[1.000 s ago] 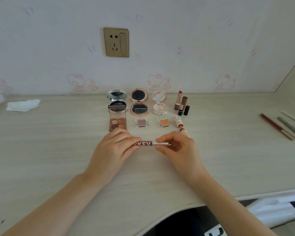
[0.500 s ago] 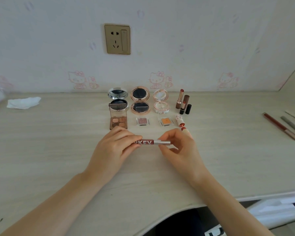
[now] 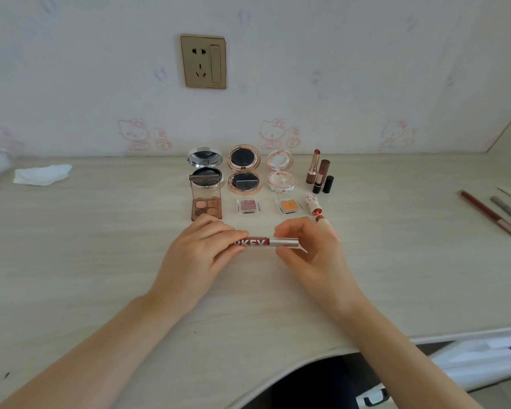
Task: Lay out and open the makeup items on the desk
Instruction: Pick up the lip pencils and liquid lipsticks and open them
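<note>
I hold a red lip gloss tube (image 3: 255, 242) with a silver cap (image 3: 283, 242) level above the desk. My left hand (image 3: 201, 252) grips the red body. My right hand (image 3: 310, 255) pinches the silver cap between thumb and fingers; the cap sits on the tube. Behind the hands, opened items stand in rows: three round compacts (image 3: 244, 172), an eyeshadow palette (image 3: 206, 206), two small single eyeshadows (image 3: 248, 205), two uncapped lipsticks (image 3: 314, 165) with their caps, and a small white-topped lipstick (image 3: 312, 203) lying open.
Several slim pencils (image 3: 488, 214) lie at the desk's right side. A crumpled white tissue (image 3: 42, 174) sits at the far left. A wall socket (image 3: 203, 62) is above the row. The desk's curved front edge (image 3: 278, 376) runs below my arms.
My right hand's fingers have shifted along the silver cap, and more of the cap shows now. The tube stays level between both hands.
</note>
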The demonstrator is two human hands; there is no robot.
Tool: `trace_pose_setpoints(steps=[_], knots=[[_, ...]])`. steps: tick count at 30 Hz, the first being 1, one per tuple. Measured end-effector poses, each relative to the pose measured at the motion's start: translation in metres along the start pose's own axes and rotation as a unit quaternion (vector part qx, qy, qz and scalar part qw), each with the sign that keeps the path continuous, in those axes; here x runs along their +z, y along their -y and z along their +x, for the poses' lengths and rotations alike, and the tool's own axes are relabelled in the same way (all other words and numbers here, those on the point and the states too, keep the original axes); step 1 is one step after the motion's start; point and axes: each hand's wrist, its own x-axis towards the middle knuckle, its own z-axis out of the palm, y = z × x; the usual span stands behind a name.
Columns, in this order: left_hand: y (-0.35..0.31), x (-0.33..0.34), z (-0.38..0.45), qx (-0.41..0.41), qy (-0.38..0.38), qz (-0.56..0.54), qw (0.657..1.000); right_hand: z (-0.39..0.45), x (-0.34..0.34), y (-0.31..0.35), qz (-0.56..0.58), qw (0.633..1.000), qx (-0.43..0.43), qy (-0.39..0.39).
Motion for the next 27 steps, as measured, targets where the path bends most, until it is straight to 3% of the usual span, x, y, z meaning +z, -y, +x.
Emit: trace_pose_setpoints(steps=[6, 15, 20, 27], knots=[[0.0009, -0.0001, -0.0008, -0.002, -0.003, -0.004, 1.0, 0.0017, 0.0013, 0.0011, 0.042, 0.996, 0.065, -0.038], [0.0017, 0.0001, -0.0012, -0.027, -0.001, -0.021, 0.999, 0.0011, 0.0001, -0.003, 0.029, 0.999, 0.012, -0.007], [0.0015, 0.0004, -0.0019, -0.024, -0.003, -0.026, 0.999, 0.0035, 0.0024, 0.001, 0.097, 0.991, 0.087, -0.039], [0.0022, -0.0002, -0.0012, -0.033, -0.003, -0.031, 0.999, 0.0005, -0.0014, 0.0003, 0.043, 0.999, 0.025, 0.006]])
